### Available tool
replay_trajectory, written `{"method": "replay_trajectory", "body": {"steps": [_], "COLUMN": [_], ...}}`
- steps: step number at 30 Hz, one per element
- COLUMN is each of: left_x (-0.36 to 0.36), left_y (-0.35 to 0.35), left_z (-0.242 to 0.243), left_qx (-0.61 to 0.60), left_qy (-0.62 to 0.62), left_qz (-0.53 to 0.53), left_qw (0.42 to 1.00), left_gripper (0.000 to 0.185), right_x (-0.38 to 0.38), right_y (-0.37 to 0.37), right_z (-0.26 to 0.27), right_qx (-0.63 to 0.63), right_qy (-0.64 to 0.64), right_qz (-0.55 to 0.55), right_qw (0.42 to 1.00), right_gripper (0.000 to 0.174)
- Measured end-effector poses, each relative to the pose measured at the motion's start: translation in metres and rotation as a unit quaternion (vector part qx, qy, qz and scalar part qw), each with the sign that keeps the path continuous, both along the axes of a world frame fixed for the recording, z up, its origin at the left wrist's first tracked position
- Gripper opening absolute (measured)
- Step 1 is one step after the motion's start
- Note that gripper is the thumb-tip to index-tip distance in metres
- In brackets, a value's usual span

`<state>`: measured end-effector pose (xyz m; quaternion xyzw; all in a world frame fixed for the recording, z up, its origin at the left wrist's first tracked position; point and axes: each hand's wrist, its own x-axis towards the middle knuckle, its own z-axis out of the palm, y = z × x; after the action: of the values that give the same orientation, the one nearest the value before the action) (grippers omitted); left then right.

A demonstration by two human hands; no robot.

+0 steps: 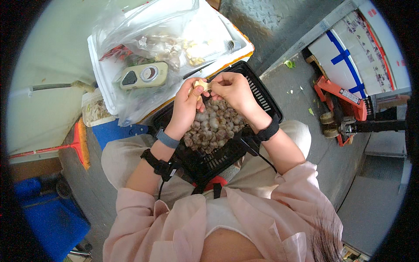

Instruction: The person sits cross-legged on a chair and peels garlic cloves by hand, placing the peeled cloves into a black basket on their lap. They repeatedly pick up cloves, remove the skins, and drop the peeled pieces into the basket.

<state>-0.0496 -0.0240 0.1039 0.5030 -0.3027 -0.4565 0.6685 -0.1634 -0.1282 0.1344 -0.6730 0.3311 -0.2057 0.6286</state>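
Above the garlic heap, my left hand [186, 106] grips a pale piece of garlic [202, 85] between thumb and fingers. My right hand [234, 89] pinches the right end of that same piece; its fingertips nearly meet the left ones. Below both hands, a black plastic basket [226, 154] sits between my knees, holding many garlic bulbs and cloves [212, 126] in purplish-white skins. Just beyond stands a white foam box [101, 90]. Inside it are peeled cloves [195, 61] in a clear container, and a plastic bag [140, 101] with a cased phone [144, 76] on top.
A red broom [78, 144] leans at the left near a blue object [114, 131]. On the right are a red pallet jack [343, 98] and taped white boxes [340, 60]. Green leaf scraps [289, 64] lie on the grey floor [294, 101].
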Motion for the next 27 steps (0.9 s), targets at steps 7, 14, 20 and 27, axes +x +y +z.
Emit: {"method": "replay_trajectory", "body": {"steps": [7, 14, 20, 27], "left_x": [0.003, -0.001, 0.007, 0.011], "left_y": [0.001, 0.005, 0.005, 0.008], "left_z": [0.005, 0.009, 0.013, 0.014], "left_qx": [-0.03, -0.051, -0.031, -0.016], "left_qy": [0.039, 0.041, 0.048, -0.001], "left_qz": [-0.019, -0.042, -0.055, -0.095], "left_qw": [0.999, 0.997, 0.997, 0.995], "left_gripper": [0.021, 0.024, 0.021, 0.025], "right_x": [-0.003, -0.003, -0.005, -0.007], "right_y": [-0.004, -0.01, -0.007, -0.003], "right_z": [0.011, 0.007, 0.013, 0.017], "right_qx": [0.151, 0.18, 0.09, -0.108], "right_qy": [-0.017, -0.006, -0.014, -0.007], "right_qz": [0.009, 0.016, -0.003, 0.004], "right_qw": [0.988, 0.984, 0.996, 0.994], "right_gripper": [0.012, 0.012, 0.013, 0.013]}}
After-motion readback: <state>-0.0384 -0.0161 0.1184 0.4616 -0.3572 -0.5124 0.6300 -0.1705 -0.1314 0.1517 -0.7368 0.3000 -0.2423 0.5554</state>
